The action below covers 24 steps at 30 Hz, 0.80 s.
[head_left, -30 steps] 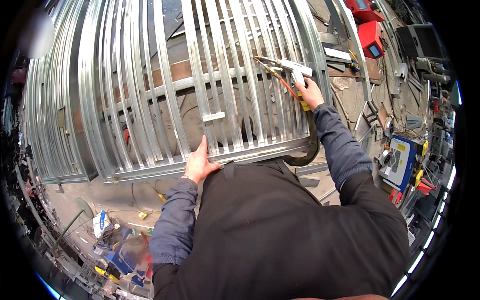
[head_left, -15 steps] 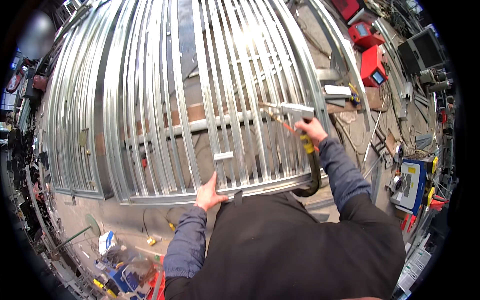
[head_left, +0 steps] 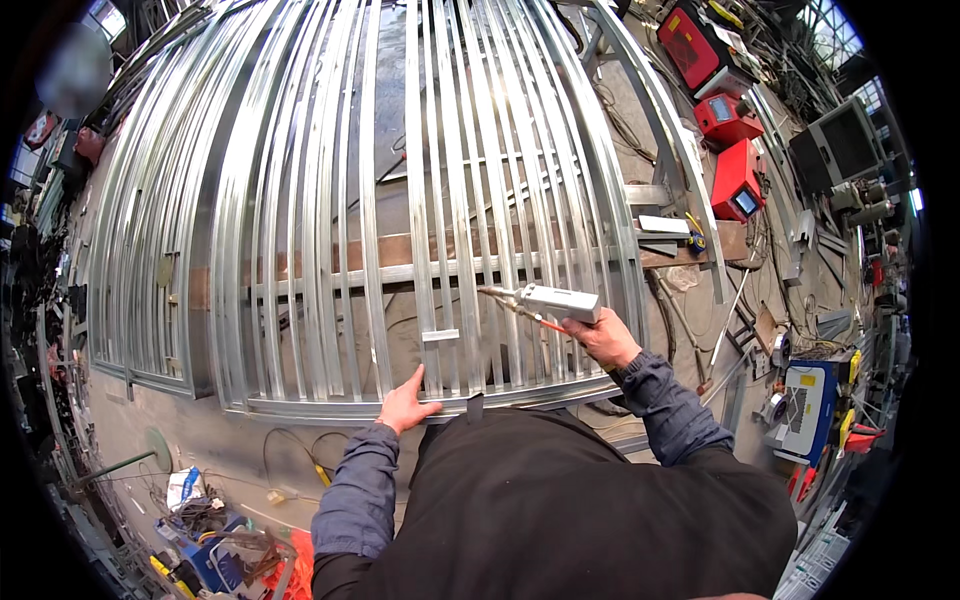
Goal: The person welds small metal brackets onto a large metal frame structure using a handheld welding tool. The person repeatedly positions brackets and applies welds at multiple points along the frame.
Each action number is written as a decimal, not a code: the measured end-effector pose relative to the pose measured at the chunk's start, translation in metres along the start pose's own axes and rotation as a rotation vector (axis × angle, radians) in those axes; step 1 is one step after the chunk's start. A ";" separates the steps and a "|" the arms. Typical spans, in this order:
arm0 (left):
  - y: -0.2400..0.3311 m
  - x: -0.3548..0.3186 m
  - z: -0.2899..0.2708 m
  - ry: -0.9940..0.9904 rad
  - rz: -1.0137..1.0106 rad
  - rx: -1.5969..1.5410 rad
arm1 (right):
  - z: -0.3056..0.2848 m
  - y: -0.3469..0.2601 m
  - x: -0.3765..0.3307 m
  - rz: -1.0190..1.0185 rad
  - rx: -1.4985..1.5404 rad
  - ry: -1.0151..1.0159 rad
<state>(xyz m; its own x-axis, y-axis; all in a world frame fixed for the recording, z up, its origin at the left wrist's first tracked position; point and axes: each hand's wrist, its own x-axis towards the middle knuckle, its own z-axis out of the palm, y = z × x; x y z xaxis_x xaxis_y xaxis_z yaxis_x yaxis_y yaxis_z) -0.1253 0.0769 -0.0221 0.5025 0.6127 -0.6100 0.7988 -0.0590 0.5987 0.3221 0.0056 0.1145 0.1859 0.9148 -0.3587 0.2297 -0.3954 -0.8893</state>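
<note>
A large grating frame of parallel shiny metal bars (head_left: 371, 250) lies in front of me. My right hand (head_left: 606, 343) grips a silver-white welding gun (head_left: 560, 302) with a copper-coloured nozzle and a thin orange line under it. Its tip points left, over the bars. On the frame's near rail (head_left: 330, 407) rests my left hand (head_left: 405, 402), thumb and index finger spread and nothing held; the other fingers are partly hidden. A short metal piece (head_left: 440, 335) lies across the bars just beyond that hand.
Red machine boxes (head_left: 738, 180) stand at the far right, near a tape measure (head_left: 697, 238) and loose metal strips. A blue and white machine (head_left: 806, 408) is at the right. Cables (head_left: 300, 450) lie on the floor near the left, beside a cluttered blue box (head_left: 215, 560).
My right hand has brought the welding gun left and nearer to me, over the bars. My left hand stays on the near rail. The whole view has shifted slightly.
</note>
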 end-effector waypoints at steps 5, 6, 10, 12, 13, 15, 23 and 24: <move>0.006 0.003 -0.004 0.021 0.023 -0.010 | -0.001 -0.086 -0.001 0.191 -0.163 -0.269; 0.006 0.002 -0.004 0.021 0.013 -0.018 | 0.001 -0.105 0.004 0.154 -0.287 -0.314; 0.003 0.001 -0.003 0.039 0.016 -0.090 | 0.021 -0.123 0.039 0.223 -0.395 -0.517; 0.009 0.001 -0.008 0.033 0.003 -0.076 | 0.033 -0.100 0.056 0.304 -0.110 -0.591; 0.011 0.002 -0.009 0.024 -0.012 -0.081 | 0.039 -0.096 0.063 0.321 -0.147 -0.604; 0.010 0.001 -0.010 0.022 -0.016 -0.098 | 0.052 -0.088 0.075 0.355 -0.220 -0.636; 0.003 0.005 -0.005 0.007 -0.031 -0.131 | 0.089 -0.033 0.104 0.380 -0.275 -0.795; 0.001 0.005 -0.003 0.008 -0.028 -0.129 | 0.093 -0.025 0.106 0.375 -0.269 -0.811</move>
<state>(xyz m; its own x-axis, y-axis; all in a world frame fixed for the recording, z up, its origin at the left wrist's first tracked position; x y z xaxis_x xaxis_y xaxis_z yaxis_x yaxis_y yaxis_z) -0.1232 0.0825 -0.0231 0.4773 0.6190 -0.6237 0.7630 0.0601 0.6436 0.2476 0.1200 0.0721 -0.4077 0.4620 -0.7876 0.5221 -0.5897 -0.6161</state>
